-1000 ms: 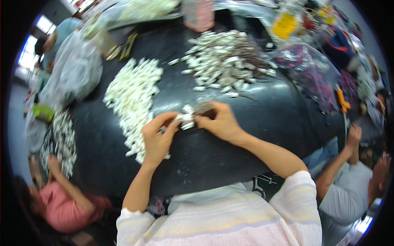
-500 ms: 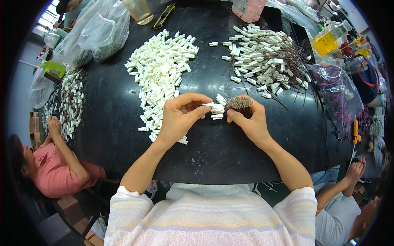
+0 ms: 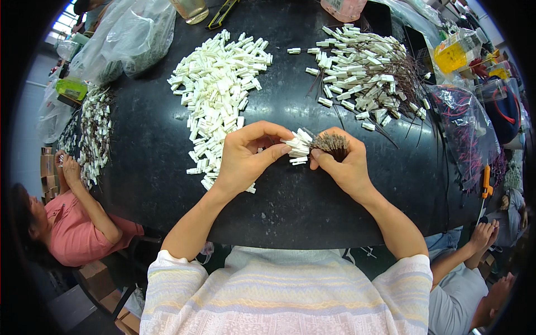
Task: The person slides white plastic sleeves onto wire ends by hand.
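Note:
My right hand [image 3: 347, 163] is closed round a bundle of thin dark wires [image 3: 334, 143], whose many tips fan out at the top between thumb and fingers. At the left side of that bundle sits a cluster of small white plastic connectors [image 3: 299, 148]. My left hand [image 3: 248, 152] pinches a white connector at the cluster's left edge with thumb and forefinger. Just beyond the left hand spreads a large heap of loose white connectors [image 3: 220, 89]. Farther right lies a second pile [image 3: 365, 72], of white connectors with dark wires attached.
A plastic bag [image 3: 142, 39], a cup [image 3: 190, 10] and a yellow-black cutter [image 3: 223, 14] are at the back left. A pink bottle [image 3: 343, 6] stands at the back; a yellow bottle [image 3: 455, 51] and a bag of coloured wires [image 3: 463, 128] are at right. Co-workers sit on both sides.
My left hand has moved slightly right, bringing the pinched white connector up against the cluster by the wire bundle. The view has shifted a little; my right hand keeps hold of the bundle.

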{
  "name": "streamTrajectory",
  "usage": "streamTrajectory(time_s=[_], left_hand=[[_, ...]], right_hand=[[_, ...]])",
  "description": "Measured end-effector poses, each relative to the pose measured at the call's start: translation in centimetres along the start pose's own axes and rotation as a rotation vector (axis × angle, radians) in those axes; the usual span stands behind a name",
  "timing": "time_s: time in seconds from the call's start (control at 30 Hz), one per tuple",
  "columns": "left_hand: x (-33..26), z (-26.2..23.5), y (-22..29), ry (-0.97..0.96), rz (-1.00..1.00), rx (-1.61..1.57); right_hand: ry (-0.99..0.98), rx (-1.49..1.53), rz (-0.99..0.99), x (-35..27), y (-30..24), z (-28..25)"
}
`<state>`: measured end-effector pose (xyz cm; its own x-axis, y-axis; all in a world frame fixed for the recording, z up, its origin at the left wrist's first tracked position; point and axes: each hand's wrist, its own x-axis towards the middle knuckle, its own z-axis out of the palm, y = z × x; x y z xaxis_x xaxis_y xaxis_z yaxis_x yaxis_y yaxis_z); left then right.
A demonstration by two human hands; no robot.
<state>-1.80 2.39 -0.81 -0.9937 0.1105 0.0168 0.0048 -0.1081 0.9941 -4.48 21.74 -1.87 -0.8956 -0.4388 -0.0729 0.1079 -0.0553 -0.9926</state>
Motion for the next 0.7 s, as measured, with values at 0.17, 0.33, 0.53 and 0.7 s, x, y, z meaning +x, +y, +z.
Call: streamTrajectory(time_s=[0.17,0.33,0.53,0.7], left_hand=[[0.0,0.0,0.2,-0.014,-0.014,-0.032],[0.0,0.1,0.0,-0.019,0.001,-0.033],[0.0,0.1,0.0,-0.067,0.073,0.069],[-0.3,1.0,0.4,0.037,0.027,0.128]], right_hand=[[-0.006,-0.037,-0.011,0.0,-0.2,0.1],[0.01,-0.064,-0.012,0.1,0.1,0.1],[0.056,-0.059,-0.015,0.1,0.0,0.0],[0.034,-0.029,0.066,0.1,-0.7,-0.4]])
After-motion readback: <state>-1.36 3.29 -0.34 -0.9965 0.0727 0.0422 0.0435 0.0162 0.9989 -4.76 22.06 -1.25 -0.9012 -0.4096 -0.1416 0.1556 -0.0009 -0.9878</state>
